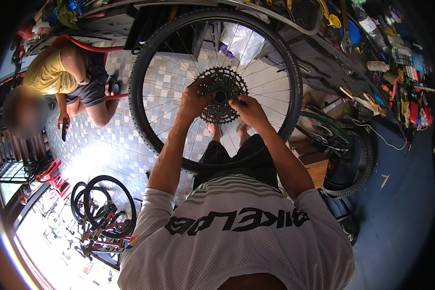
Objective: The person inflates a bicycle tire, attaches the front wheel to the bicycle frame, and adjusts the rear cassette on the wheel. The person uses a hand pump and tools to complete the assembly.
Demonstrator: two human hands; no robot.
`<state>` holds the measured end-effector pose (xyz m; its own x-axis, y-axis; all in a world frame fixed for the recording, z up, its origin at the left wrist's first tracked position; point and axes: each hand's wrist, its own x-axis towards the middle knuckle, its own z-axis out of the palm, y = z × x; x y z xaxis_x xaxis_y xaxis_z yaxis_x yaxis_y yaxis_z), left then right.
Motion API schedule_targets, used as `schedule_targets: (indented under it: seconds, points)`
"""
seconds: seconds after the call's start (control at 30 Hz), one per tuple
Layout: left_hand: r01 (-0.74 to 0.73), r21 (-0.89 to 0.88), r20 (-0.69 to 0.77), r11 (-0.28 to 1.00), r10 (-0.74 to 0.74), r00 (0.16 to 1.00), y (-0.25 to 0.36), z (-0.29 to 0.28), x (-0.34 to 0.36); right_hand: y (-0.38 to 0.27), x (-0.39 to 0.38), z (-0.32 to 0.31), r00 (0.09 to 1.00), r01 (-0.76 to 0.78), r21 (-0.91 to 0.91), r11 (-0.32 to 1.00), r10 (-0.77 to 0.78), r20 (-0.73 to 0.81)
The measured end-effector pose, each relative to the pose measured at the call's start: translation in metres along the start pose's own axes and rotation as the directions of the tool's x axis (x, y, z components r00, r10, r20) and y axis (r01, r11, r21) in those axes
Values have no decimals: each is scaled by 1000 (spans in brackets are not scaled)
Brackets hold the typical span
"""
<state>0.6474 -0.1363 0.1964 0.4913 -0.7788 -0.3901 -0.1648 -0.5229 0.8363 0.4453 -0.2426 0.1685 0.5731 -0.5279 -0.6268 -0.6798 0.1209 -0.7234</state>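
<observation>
A bicycle wheel with a black knobby tyre (138, 96) and thin spokes stands in front of me, flat side up toward my view. At its hub sits a large dark cassette (234, 82) of many toothed sprockets, with a dark round opening in the middle. My left hand (195, 100) is curled over the cassette's left side, thumb pointing at the centre. From the right, my right hand (249, 111) presses its thumb and bent fingers on the sprockets beside the centre. Its fingertips are partly hidden.
A workbench (333, 53) with many tools runs along the far right. Another wheel (357, 164) leans at the right beside a wooden box (316, 171). Several bikes (108, 208) stand at lower left. A seated person (58, 72) holds a phone (64, 131) at left.
</observation>
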Motion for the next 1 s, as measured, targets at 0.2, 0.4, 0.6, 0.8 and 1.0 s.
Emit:
schedule_targets:
  seconds: [0.2, 0.4, 0.6, 0.8, 1.0]
  points:
    - [1, -28, -27, 1000, -2, 1000, -2, 3, -1, 0, -3, 0, 1000, 1, 22, 1000, -1, -4]
    - [-25, 15, -53, 1000, 26, 998, -1, 5, -4, -4, -4, -2, 1000, -16, 8, 1000, 16, 2]
    - [-6, 44, -56, 999, 9, 998, -2, 5, -4, -2, 1, -3, 999, 23, -70, 997, -24, -21]
    - [-78, 71, -37, 994, 80, 996, -11, 6, 3, -12, -8, -3, 1000, 5, -73, 997, -4, 10]
    - [-76, 59, -7, 995, 76, 997, -8, 6, 5, -21, -15, -4, 999, 16, -112, 994, -21, -45]
